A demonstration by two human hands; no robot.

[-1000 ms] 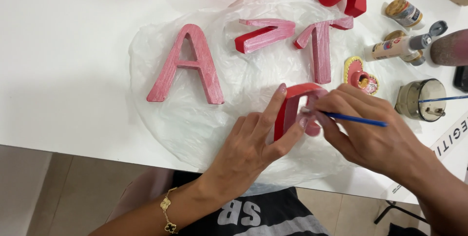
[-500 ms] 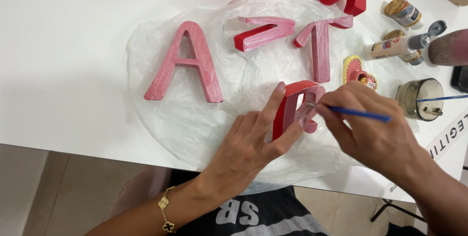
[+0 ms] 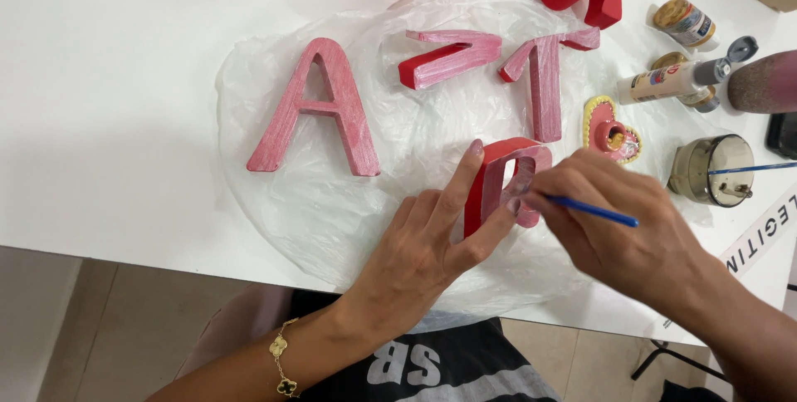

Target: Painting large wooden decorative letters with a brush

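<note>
White table (image 3: 100,120) under a plastic sheet (image 3: 274,211): a red letter is being painted pink.

The left hand (image 3: 419,257) clamps the standing letter (image 3: 498,178) at the sheet's near right, index finger up its red edge, thumb at its base. The right hand (image 3: 623,227) pinches a blue brush (image 3: 594,211), tip on the letter's face; over the last second the tip has crept up that face and the letter stands a little more upright, so the pink coat looks to be spreading. Farther off lie a pink A (image 3: 320,107) and two more letters; right, a heart dish (image 3: 610,129), paint bottle (image 3: 677,80) and jar (image 3: 710,169).
</note>
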